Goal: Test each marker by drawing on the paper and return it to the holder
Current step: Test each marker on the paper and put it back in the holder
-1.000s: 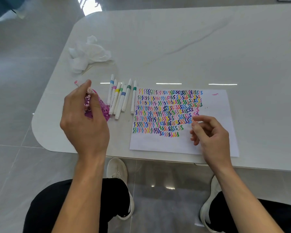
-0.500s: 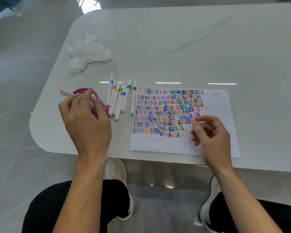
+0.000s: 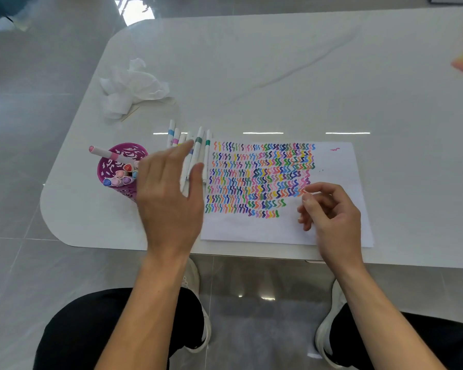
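Left hand (image 3: pixel 169 201): fingers straight and slightly apart, holding nothing, blurred. It is stretched out over the table (image 3: pixel 278 62) between the holder and the paper.

Left fingers vs. loose markers (image 3: pixel 199 145): the forefinger tip lies over the middle of the row and the thumb crosses the barrels nearer the paper. The hand hides the markers' near halves. I cannot tell whether the fingers touch them.

Loose markers: white barrels with blue, pink, green and teal bands. They lie side by side, flat on the table, just beside the paper's left edge, far ends pointing away from the person.

Holder (image 3: pixel 110 169): a purple perforated cup standing upright, just left of the left hand, with several capped markers standing inside, ends up.

Pink marker (image 3: pixel 108 153): tilted across the holder's far rim, capped end sticking out to the left. Its other end runs toward the edge of the left hand; contact cannot be judged.

Right hand (image 3: pixel 329 212): rests on the paper, fingers loosely curled, thumb tip close under the forefinger tip, well apart from every marker.

Paper (image 3: pixel 332 161): a white sheet at the table's near edge, its left and middle filled with rows of many-coloured squiggles, with one small pink squiggle near the far right corner.

Tissue (image 3: pixel 130 89): crumpled, white, on the far left of the table.
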Available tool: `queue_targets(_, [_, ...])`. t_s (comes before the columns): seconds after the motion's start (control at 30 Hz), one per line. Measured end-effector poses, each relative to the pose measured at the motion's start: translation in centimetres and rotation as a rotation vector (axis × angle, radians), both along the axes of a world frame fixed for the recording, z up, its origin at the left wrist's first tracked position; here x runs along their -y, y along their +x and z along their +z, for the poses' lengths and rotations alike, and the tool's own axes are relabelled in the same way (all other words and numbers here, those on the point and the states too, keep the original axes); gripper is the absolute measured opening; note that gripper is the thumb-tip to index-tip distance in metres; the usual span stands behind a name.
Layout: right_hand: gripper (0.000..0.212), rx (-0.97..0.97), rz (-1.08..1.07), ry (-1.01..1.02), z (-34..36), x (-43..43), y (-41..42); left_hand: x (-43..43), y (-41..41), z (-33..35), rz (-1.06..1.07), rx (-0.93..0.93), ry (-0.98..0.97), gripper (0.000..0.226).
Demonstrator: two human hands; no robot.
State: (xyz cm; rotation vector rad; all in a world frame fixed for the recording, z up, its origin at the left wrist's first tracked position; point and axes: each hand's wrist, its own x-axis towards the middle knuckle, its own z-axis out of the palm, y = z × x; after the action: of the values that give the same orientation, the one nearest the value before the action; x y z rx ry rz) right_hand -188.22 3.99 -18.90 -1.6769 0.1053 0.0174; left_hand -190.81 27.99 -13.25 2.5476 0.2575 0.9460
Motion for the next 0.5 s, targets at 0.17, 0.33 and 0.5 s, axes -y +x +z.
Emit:
queue_targets(0.17, [0.01, 0.046, -0.037, 0.024, 0.8, 0.2, -0.1, 1.4, 0.0, -1.3, -0.064, -0.251, -0.13, 0.033])
queue_targets(0.33, [0.008, 0.046, -0.063, 0.028, 0.8, 0.5, 0.1, 0.8, -0.1, -2.3, 0.133, -0.522, -0.165, 0.041])
queue_targets(0.5, [0.01, 0.037, -0.052, 0.015, 0.7, 0.2, 0.1, 0.7, 0.1, -2.7, 0.195, -0.6, -0.14, 0.037])
